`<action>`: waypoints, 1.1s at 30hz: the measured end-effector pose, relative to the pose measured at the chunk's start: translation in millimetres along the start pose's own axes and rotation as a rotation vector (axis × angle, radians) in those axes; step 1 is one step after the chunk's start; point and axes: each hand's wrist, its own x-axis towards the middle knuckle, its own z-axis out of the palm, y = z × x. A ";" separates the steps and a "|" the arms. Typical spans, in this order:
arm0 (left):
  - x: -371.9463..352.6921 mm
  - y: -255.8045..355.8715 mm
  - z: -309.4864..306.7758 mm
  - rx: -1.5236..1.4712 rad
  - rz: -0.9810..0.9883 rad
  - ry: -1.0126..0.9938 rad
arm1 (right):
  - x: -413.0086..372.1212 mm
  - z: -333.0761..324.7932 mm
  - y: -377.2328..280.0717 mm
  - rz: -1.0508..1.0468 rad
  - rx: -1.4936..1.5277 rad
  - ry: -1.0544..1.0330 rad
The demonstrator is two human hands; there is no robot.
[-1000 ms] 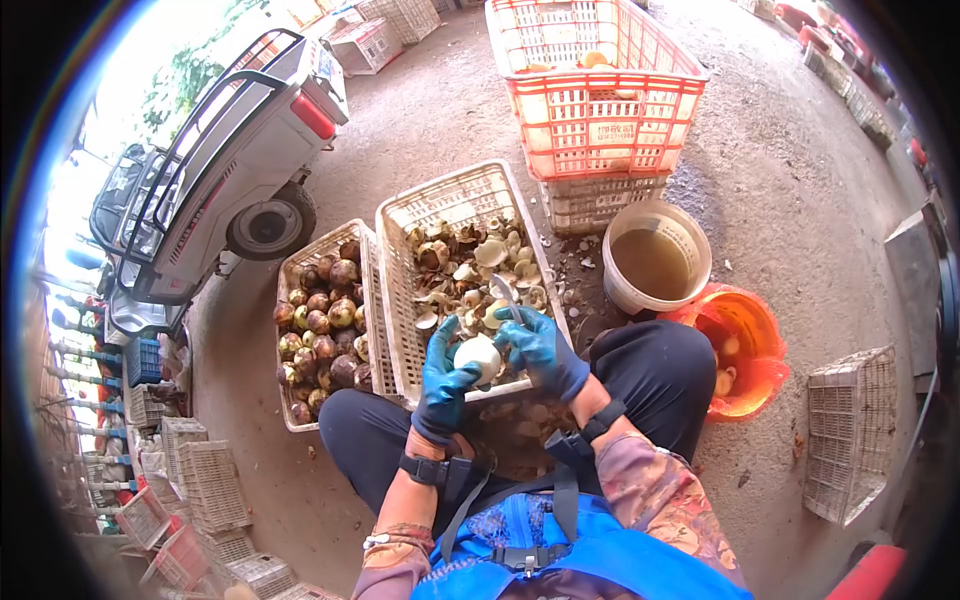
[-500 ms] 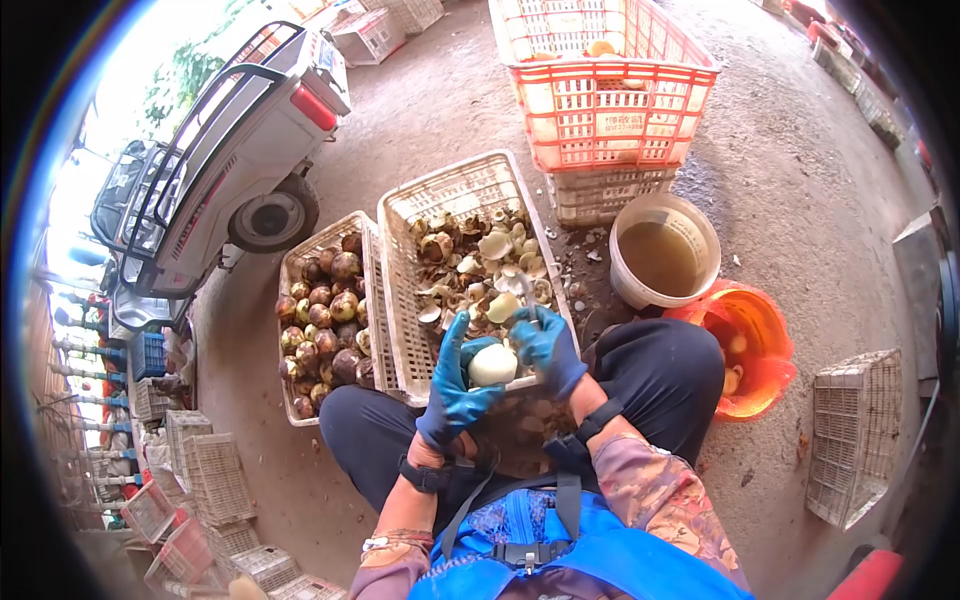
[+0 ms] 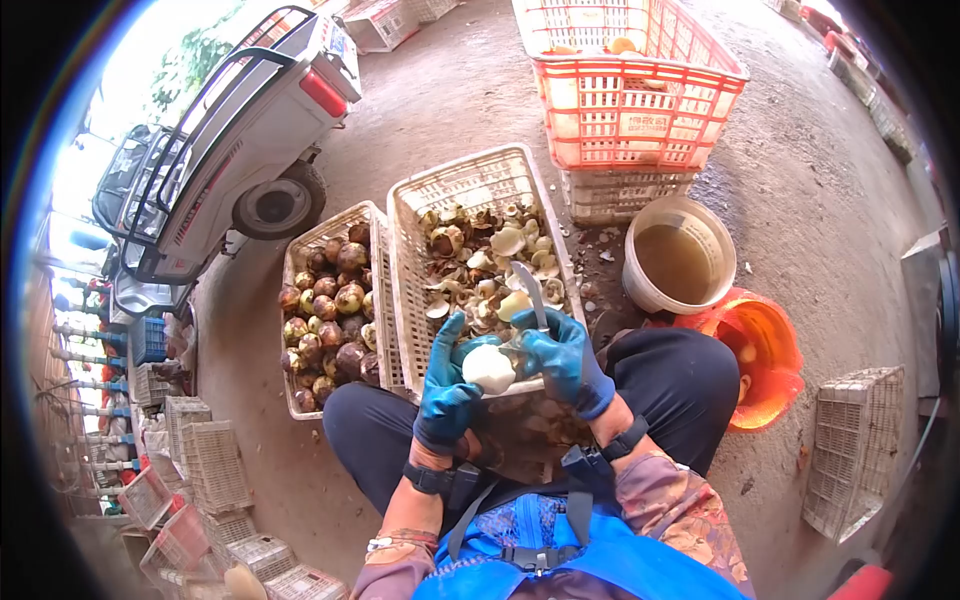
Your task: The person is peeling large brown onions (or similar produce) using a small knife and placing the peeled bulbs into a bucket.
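Observation:
My left hand [image 3: 450, 385], in a blue glove, cups a peeled, white, round piece of produce [image 3: 488, 370]; I cannot make out its exact kind. Close to its right side is my right hand [image 3: 556, 358], also gloved in blue, with its fingers wrapped round a knife [image 3: 533, 292]. The curved blade points up and away from me. Beneath and beyond both hands lies a pale plastic crate [image 3: 400, 300] with peelings [image 3: 508, 240] in it. Left of that, a second crate [image 3: 290, 385] is full of unpeeled brownish-purple round produce [image 3: 325, 305].
A white bucket [image 3: 632, 270] of murky water stands to the right, beside an orange container [image 3: 780, 385] holding pale pieces. Farther back, a red-and-white crate [image 3: 640, 115] sits on another crate. A cargo vehicle [image 3: 250, 140] is parked at the left; a crate [image 3: 855, 450] stands far right.
The knife blade, blurred and near the produce before, now points upward in my right hand. The white produce has turned slightly in my left hand. The whole view has shifted a little.

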 end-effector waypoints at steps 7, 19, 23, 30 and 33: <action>0.4 10.8 -0.7 0.052 0.173 0.056 | 6.5 -9.0 20.5 0.004 0.018 0.160; -2.0 -0.9 17.4 0.370 0.264 0.094 | -8.0 21.1 15.3 0.118 0.212 -0.156; 0.0 -3.6 18.2 0.164 0.127 0.118 | -4.6 14.7 20.3 0.142 0.186 -0.167; 6.0 -15.6 3.9 0.213 0.011 0.126 | 1.8 7.1 33.0 0.081 0.214 -0.099; 3.7 -16.4 0.9 0.269 -0.027 0.209 | 4.0 9.1 42.6 -0.113 -0.004 0.024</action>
